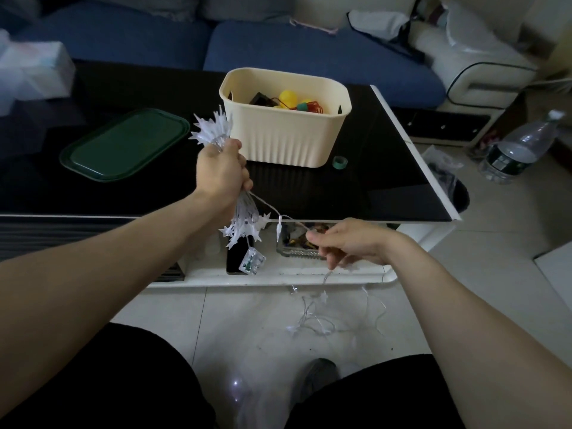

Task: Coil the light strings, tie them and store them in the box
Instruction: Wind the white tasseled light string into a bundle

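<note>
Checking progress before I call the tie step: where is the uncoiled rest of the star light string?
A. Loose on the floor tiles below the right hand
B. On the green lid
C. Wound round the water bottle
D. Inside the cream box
A: the left hand holds the coiled bundle, and the wire runs through the right hand down to loose string on the floor.

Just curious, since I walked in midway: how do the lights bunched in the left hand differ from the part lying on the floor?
The bundle is gathered tight in the left hand, held above the table; the floor stretch lies loose and sprawling. The bundle's stars crowd together; the floor stretch's sit spread apart. Both are one white star string, running through the right hand.
</note>
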{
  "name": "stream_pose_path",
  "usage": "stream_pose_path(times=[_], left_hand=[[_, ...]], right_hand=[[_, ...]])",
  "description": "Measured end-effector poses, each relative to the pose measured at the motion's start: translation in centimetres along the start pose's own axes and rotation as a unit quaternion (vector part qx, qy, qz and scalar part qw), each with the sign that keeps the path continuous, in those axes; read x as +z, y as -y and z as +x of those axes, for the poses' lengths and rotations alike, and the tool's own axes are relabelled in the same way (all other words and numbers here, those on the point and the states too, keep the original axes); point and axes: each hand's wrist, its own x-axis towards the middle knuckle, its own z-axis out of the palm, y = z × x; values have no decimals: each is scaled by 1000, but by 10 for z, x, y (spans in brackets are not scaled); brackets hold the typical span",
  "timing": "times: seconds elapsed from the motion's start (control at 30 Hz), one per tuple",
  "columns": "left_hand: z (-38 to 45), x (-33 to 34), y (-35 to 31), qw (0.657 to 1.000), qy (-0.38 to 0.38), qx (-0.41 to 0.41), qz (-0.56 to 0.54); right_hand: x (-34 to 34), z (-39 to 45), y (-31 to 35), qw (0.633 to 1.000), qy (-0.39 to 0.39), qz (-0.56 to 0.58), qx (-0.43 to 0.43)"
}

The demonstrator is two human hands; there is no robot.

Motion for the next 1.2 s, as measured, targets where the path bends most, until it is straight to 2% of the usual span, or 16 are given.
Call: stream_pose_path(times=[0.13,0.23,0.37,0.47,0.67,0.83,0.97,1.2], left_hand=[[3,-3,1,1000,-9,-8,-5],[2,-2,2,1000,11,-15,7],[-2,1,1,998,41,-43,1],[-6,3,4,995,73,-61,-7],[-13,9,10,989,125,-81,4],[-14,15,16,985,132,-110,32],[-17,15,22,971,174,-142,83],[-22,17,29,941,231,-155,193]], right_hand=[[-11,-5,-9,999,-16,-23,29],[-16,-7,-11,999,-26,21,24],[-15,-11,2,989,-149,-1,1],[-7,-18,18,979,-188,16,-72],[13,-20,32,974,-163,21,-156],[19,-24,41,972,-135,32,-188],[21,-24,45,972,-101,47,-209],[25,-16,40,965,-125,67,-219]])
